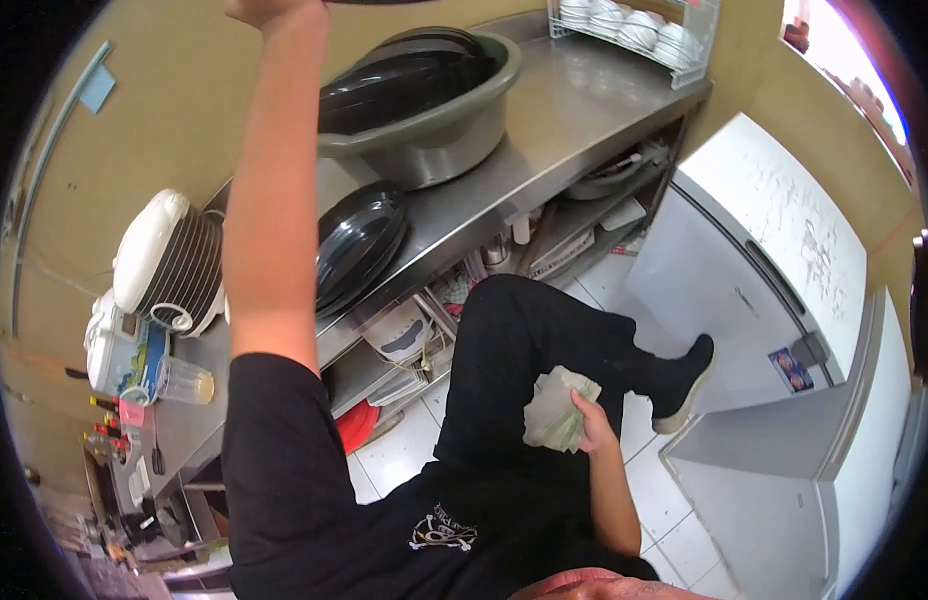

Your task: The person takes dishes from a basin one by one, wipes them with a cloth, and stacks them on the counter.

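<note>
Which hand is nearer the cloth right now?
The right hand: it grips the cloth by one side, above the thigh. The left hand is raised well away from it, partly cut off at the top edge of the view.

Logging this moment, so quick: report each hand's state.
Left hand: mostly cut off at the top edge; cannot tell.
Right hand: closed, holding a pale bundle.
</note>
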The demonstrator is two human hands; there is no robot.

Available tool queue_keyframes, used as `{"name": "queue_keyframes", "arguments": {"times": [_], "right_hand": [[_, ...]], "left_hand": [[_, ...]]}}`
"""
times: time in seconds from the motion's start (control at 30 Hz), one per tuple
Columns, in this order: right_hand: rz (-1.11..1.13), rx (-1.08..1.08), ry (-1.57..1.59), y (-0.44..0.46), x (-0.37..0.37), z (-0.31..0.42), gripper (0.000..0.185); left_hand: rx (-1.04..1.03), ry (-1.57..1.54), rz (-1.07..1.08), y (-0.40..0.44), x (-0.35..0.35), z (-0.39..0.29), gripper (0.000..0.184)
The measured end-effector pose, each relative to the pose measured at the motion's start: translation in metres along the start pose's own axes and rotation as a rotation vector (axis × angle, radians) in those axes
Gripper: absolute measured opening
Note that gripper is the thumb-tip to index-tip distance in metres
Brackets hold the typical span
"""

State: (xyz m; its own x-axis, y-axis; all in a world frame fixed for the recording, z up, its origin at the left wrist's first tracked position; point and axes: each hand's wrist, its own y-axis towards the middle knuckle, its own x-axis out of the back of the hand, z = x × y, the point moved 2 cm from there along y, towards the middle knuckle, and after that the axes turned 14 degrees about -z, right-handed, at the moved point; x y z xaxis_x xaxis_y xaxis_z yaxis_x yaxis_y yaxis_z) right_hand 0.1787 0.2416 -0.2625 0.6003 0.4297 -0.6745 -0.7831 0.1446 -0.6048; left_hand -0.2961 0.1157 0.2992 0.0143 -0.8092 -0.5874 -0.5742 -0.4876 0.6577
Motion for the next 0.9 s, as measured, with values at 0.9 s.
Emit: {"name": "queue_keyframes", "arguments": {"times": [0.9], "right_hand": [[-0.799, 1.008, -0.265, -0.141, 0.005, 0.082, 0.058]], "left_hand": [[1.894, -0.185, 0.762, -0.491, 0.241, -0.052, 0.073]]}}
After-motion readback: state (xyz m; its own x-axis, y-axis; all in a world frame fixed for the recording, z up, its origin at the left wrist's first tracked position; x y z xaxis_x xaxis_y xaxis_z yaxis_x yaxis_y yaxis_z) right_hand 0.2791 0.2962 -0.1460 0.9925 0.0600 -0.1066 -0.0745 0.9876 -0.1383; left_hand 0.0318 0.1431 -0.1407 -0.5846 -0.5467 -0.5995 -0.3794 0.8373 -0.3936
